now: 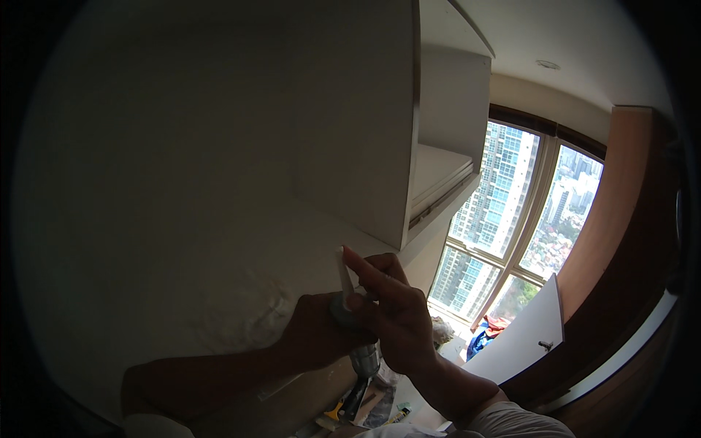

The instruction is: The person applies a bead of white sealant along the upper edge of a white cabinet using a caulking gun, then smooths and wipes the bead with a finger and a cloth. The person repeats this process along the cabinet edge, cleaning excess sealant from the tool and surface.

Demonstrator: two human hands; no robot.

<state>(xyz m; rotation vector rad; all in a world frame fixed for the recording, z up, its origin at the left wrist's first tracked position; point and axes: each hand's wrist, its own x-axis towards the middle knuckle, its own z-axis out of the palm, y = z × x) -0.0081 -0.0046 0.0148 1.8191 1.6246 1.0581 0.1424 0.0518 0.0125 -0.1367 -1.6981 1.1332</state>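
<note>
My left hand (321,328) wraps round a tool like a sealant gun, with a grey-silver cylindrical body (365,359) and a white tapered nozzle (344,270) pointing upward. My right hand (394,317) is closed round the upper end of that tool, its index finger lying along the nozzle and reaching its tip. The tool's lower part is partly hidden by my hands. Just beyond the nozzle tip is a white cabinet (358,190) with an open compartment (449,109) on its right side.
Below lie assorted tools (334,412). A tall window (526,204) looks out on high-rise buildings at the right. A white panel (526,343) with a hinge stands before it, near wooden panelling (599,219). Blue and red items (485,332) sit by the window.
</note>
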